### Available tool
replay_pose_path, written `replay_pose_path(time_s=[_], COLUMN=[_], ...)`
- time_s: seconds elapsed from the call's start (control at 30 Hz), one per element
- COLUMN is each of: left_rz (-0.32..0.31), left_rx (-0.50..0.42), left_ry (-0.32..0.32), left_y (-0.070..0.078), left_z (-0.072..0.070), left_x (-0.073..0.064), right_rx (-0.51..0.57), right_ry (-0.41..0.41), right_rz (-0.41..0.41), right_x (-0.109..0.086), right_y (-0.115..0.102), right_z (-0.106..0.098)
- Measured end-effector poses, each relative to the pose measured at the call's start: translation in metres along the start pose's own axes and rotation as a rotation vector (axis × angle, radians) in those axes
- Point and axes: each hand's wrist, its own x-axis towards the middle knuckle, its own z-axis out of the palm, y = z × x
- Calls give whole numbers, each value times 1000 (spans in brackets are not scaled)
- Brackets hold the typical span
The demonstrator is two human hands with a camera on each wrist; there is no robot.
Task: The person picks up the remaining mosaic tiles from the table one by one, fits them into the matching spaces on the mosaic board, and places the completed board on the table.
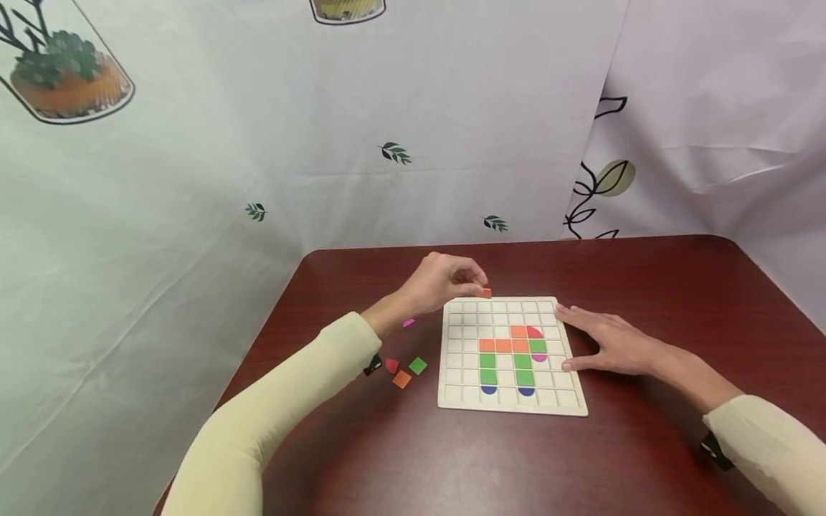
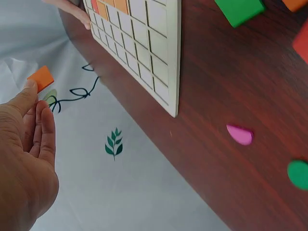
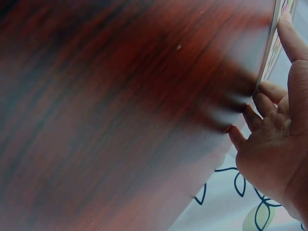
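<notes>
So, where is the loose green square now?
In the head view, the loose green square lies on the table left of the board, beside an orange square.

Left hand (image 1: 441, 282) pinches orange square tile (image 1: 485, 293) near far edge of white grid board (image 1: 454, 358). Right hand (image 1: 613, 345), fingers extended, touches board's right edge. On board: row of orange squares (image 1: 503, 345), one more above its right end; two columns of green squares (image 1: 488, 369) below, each ending in blue half-circle (image 1: 489, 390); at right, red quarter-circle (image 1: 535, 332), green square (image 1: 537, 346), magenta half-circle (image 1: 539, 357). Loose left of board on dark reddish-brown table (image 1: 413, 459): red piece (image 1: 391, 365), orange tile (image 1: 402, 379), green tile (image 1: 418, 366), magenta piece (image 1: 409, 323). Leaf-printed cloth (image 1: 452, 107) behind.
</notes>
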Motion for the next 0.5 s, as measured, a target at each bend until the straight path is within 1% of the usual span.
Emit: replay_pose_path(time_s=[0.27, 0.5], left_rz=[-13, -44], left_rx=[-10, 0], left_ry=[-28, -67], left_y=[-1, -1], left_z=[23, 46], left_x=[10, 12], right_rx=[-10, -1], right_ry=[12, 5], right_rz=[-16, -12], right_x=[1, 1], right_y=[-1, 0], right_z=[0, 0])
